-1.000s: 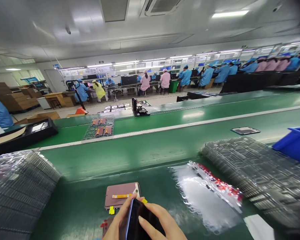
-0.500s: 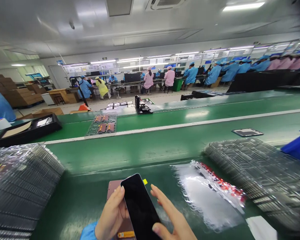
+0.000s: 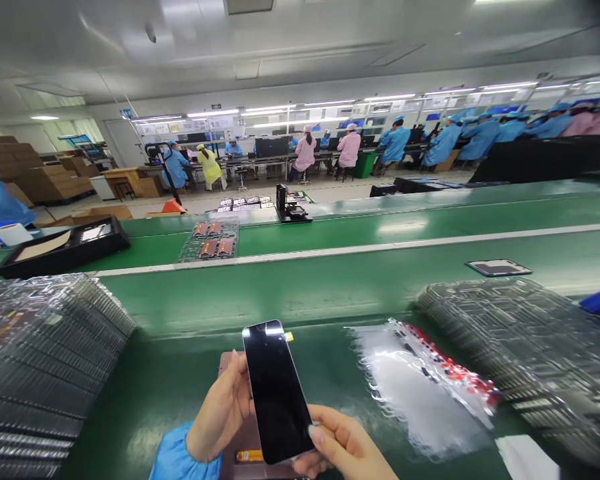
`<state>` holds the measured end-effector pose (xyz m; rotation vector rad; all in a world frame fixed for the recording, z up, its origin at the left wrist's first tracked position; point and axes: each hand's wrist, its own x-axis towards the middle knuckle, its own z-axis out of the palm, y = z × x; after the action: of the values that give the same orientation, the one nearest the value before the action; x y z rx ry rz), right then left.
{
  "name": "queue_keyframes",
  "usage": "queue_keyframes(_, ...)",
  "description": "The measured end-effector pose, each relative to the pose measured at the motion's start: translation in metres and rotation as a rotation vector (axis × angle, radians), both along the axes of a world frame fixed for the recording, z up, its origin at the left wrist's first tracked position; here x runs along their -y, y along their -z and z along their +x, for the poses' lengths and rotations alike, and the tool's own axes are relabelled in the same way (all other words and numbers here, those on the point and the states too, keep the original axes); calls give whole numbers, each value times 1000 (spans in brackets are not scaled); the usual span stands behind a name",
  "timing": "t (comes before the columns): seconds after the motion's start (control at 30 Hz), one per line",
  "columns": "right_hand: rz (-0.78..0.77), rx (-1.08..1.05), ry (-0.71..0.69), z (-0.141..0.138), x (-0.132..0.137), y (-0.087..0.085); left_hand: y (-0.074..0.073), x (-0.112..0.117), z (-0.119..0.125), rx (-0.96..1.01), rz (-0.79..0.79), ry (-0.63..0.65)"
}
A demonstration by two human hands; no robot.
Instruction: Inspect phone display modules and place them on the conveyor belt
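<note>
A black glass screen panel (image 3: 277,390) is held face up over the green bench, tilted away from me. My left hand (image 3: 220,413) grips its left edge with curled fingers. My right hand (image 3: 343,443) holds its lower right corner, thumb on the glass. Under the panel lies a pink-brown screen back (image 3: 243,457) with an orange flex strip, mostly hidden.
Stacks of clear plastic trays stand at the left (image 3: 40,360) and right (image 3: 520,347). A pile of clear film strips (image 3: 420,387) lies right of my hands. The conveyor belt (image 3: 380,267) carries a parts tray (image 3: 211,241) and a black tray (image 3: 65,245). Workers in blue and pink coats sit far behind.
The panel was turned from edge-on to face up and raised. My right hand slid from its upper side down to the lower corner. The camera shifted slightly right.
</note>
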<state>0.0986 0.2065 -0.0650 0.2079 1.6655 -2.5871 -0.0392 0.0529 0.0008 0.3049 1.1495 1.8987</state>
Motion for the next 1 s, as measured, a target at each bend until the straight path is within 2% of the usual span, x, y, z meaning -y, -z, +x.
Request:
queue_keyframes(0.13, 18, 18, 204, 1, -2, -11, 7, 8, 16, -122, -85, 83)
queue_keyframes(0.23, 24, 14, 287, 2, -4, -16, 17, 13, 25, -273, -185, 136)
queue_keyframes(0.37, 11, 6, 326, 3, -4, -16, 29, 12, 35, -409, -359, 55)
queue_keyframes(0.47, 34, -9, 359, 5, -2, -16, 31, 8, 42, -430, -412, -19)
queue_keyframes(0.6, 51, -13, 337, 5, -1, -17, 25, 4, 48, -429, -399, -90)
queue_keyframes(0.67, 41, -6, 298, 4, -1, -17, 23, 5, 48, -379, -390, -74)
queue_keyframes(0.8, 75, -31, 312, 3, -3, -18, 26, 10, 38, -248, -390, 57)
queue_keyframes(0.9, 151, -45, 298, 4, -4, -15, 21, 12, 25, -278, -299, 177)
queue_keyframes(0.93, 173, -48, 273, 4, -4, -12, 17, 12, 21, -289, -245, 168)
queue_keyframes(1.0, 221, -61, 209, 5, -3, -5, 8, 12, 14, -252, -156, 57)
